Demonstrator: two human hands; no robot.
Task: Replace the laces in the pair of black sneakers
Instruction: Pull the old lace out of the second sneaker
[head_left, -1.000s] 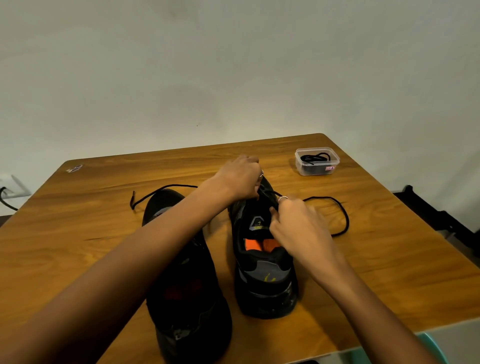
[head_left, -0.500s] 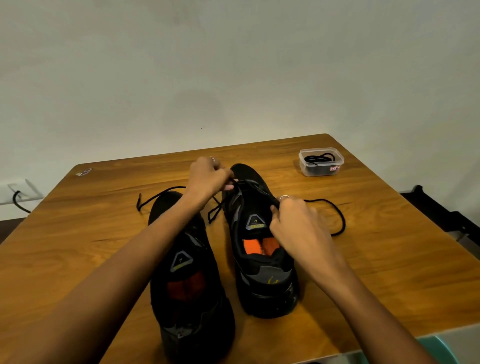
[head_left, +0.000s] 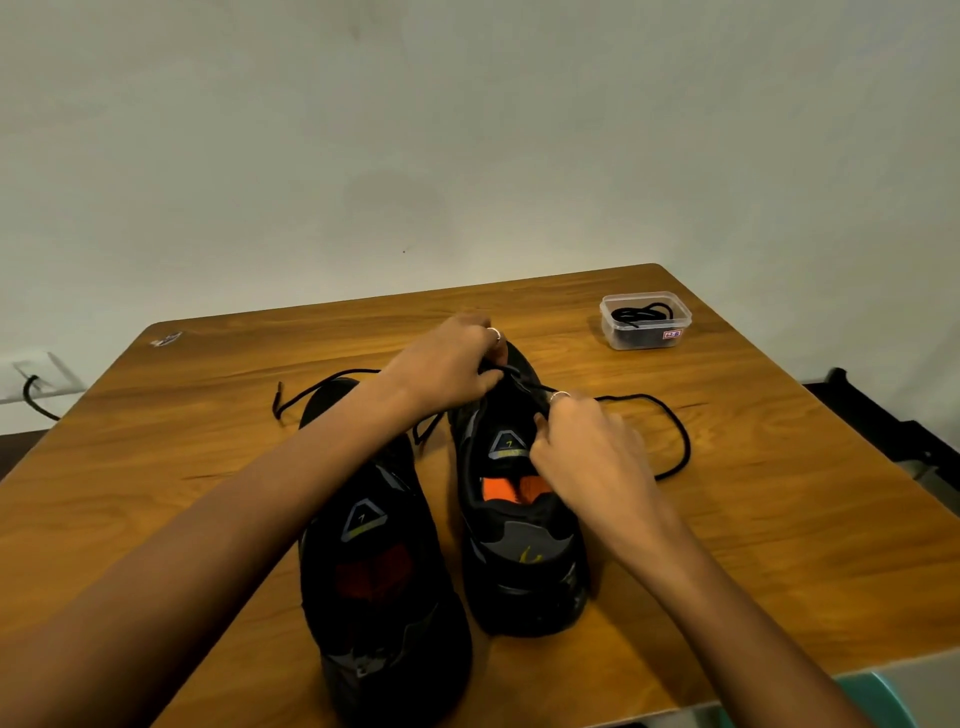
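Observation:
Two black sneakers stand heel-toward-me on the wooden table (head_left: 779, 519). The right sneaker (head_left: 519, 561) has an orange insole and a black lace (head_left: 670, 431) threaded near its toe, one end trailing in a loop to the right. My left hand (head_left: 447, 369) pinches the lace at the front of this shoe. My right hand (head_left: 587, 457) grips the right edge of the shoe's upper beside the tongue. The left sneaker (head_left: 374, 571) lies under my left forearm, with another lace end (head_left: 306, 395) trailing left beyond its toe.
A small clear plastic tub (head_left: 645, 322) holding coiled black laces stands at the table's back right. A wall socket with a black cable (head_left: 31, 389) is at the far left. A dark piece of furniture (head_left: 883, 415) sits beyond the right table edge.
My left hand swung out left of the shoe pulling lace, then came back to the shoe's toe. My right hand stayed on the upper.

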